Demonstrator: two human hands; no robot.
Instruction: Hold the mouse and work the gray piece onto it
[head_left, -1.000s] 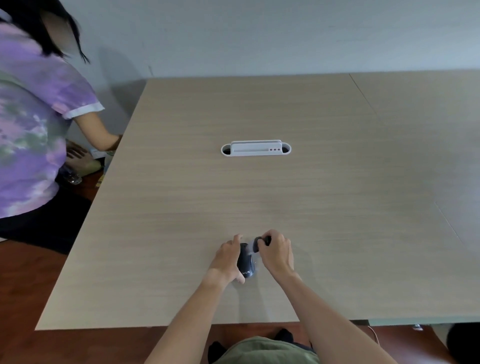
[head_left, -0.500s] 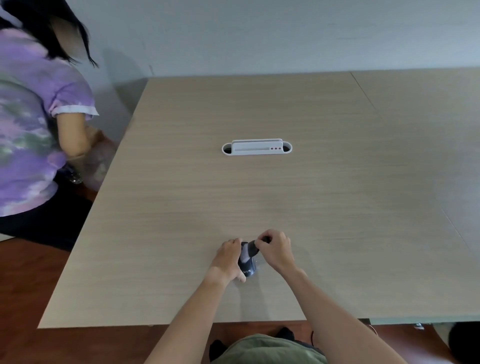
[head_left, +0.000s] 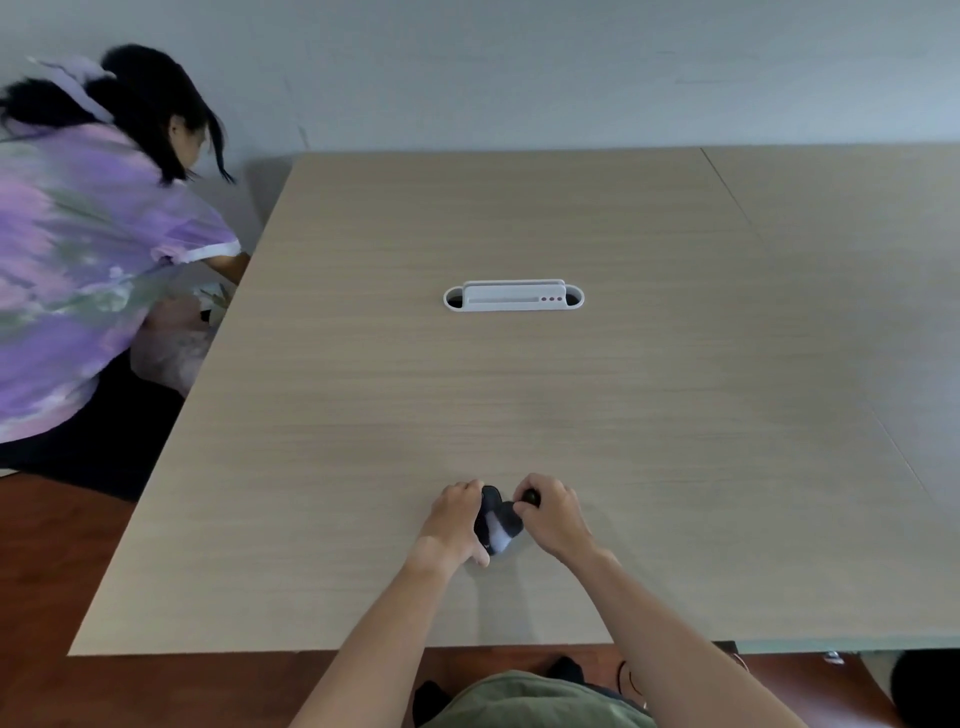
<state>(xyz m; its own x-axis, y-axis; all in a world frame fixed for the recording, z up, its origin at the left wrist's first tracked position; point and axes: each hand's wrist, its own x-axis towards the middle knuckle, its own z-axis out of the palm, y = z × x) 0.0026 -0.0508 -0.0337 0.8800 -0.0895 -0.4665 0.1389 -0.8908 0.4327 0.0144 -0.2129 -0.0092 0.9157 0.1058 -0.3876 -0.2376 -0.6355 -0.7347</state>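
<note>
Near the front edge of the counter (head_left: 363, 415), both hands work on a small dark object (head_left: 493, 525), perhaps a little pouch or case; its exact kind is too small to tell. It lies on the counter between the two hands, touching both. The left hand (head_left: 454, 519) has its fingers curled round the object's left side, pinning it down. The right hand (head_left: 553, 519) pinches a small dark round part (head_left: 531, 498) at the object's upper right corner between thumb and fingertips; whether this part is joined to the object or loose cannot be told.

To my judgement, the step in hand is working that small part against the body of the object. Doing it well calls for the left grip to hold firm and low, so the object does not slide on the smooth counter, while the right grip keeps a tight pinch close to the part's base. Any pull should run along the object's length, not upward, or the object may lift.

Well apart, at mid-counter, stands a white holder (head_left: 513, 296). At the counter's left edge another person (head_left: 93, 249) in a purple shirt bends over.
</note>
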